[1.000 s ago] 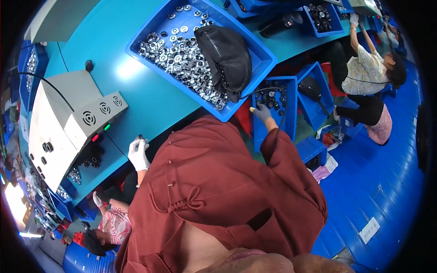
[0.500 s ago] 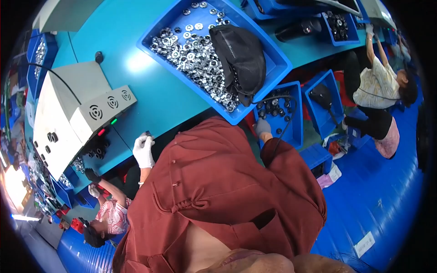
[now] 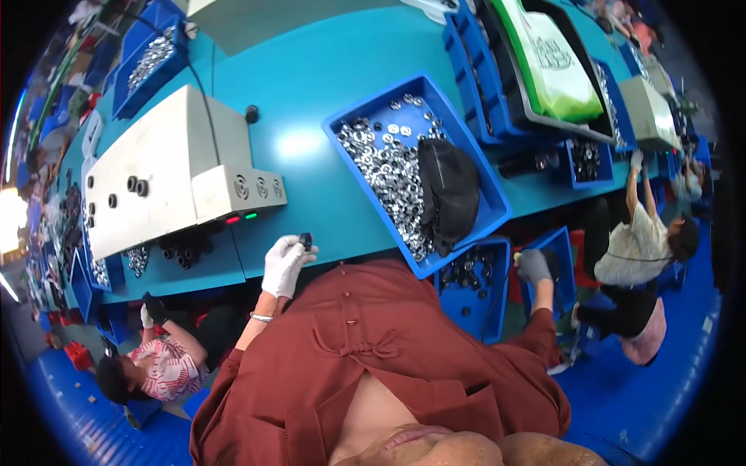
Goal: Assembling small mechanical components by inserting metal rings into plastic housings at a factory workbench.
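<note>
Black part, small and seemingly round, is resting pinched between thumb and fingers of the white-gloved left hand, over the near edge of the tabletop. It's looking light, stiff and perhaps slippery, so its outer edge is probably offering the surest hold. The grey-gloved right hand is hovering beside a blue bin holding loose black pieces; from here I'm not able to tell whether it's gripping anything. Farther out, a blue tray is carrying shiny metal parts and a black bag.
</note>
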Motion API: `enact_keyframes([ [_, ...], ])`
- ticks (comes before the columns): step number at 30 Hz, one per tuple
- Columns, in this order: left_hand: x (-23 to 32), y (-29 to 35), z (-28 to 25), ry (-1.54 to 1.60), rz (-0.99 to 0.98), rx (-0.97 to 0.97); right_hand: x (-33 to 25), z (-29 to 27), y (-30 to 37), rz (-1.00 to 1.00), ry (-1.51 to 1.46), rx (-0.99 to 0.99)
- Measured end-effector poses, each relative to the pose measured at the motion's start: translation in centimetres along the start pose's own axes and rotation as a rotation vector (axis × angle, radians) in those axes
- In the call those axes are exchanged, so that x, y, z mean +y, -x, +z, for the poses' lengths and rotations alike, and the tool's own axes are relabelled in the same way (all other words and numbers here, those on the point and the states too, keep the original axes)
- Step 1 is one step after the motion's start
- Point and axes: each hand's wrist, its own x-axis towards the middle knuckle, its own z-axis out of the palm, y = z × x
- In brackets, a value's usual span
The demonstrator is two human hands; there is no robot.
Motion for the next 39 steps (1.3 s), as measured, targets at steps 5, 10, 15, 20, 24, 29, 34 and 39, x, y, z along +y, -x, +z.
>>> enact_keyframes([
  [5,1.7,-0.4,2.4,0.088,0.093,-0.171,-11.2,-30.3,-1.1,-0.074,-0.64,0.418],
  [10,1.2,-0.6,2.6,0.042,0.175,-0.228,-22.8,-32.5,-12.7,-0.537,-0.691,0.43],
  [15,0.8,0.2,1.4,0.265,0.237,-0.321,-27.6,-26.9,-20.8,-0.372,-0.525,0.573],
  [20,1.0,2.0,-0.8,0.437,0.337,-0.335,-28.8,-26.5,-21.7,-0.237,-0.555,0.636],
  [24,2.6,3.3,-2.3,0.496,0.342,-0.357,-29.5,-26.6,-23.3,-0.136,-0.489,0.634],
  [29,3.7,3.6,-3.8,0.633,0.274,-0.469,-30.1,-26.2,-23.2,-0.072,-0.518,0.709],
  [34,4.7,3.3,-4.6,0.756,0.222,-0.525,-30.5,-25.0,-23.5,-0.034,-0.697,0.775],
  [39,5.2,3.4,-4.7,0.793,0.235,-0.558,-30.0,-23.8,-22.7,-0.102,-0.803,0.933],
])
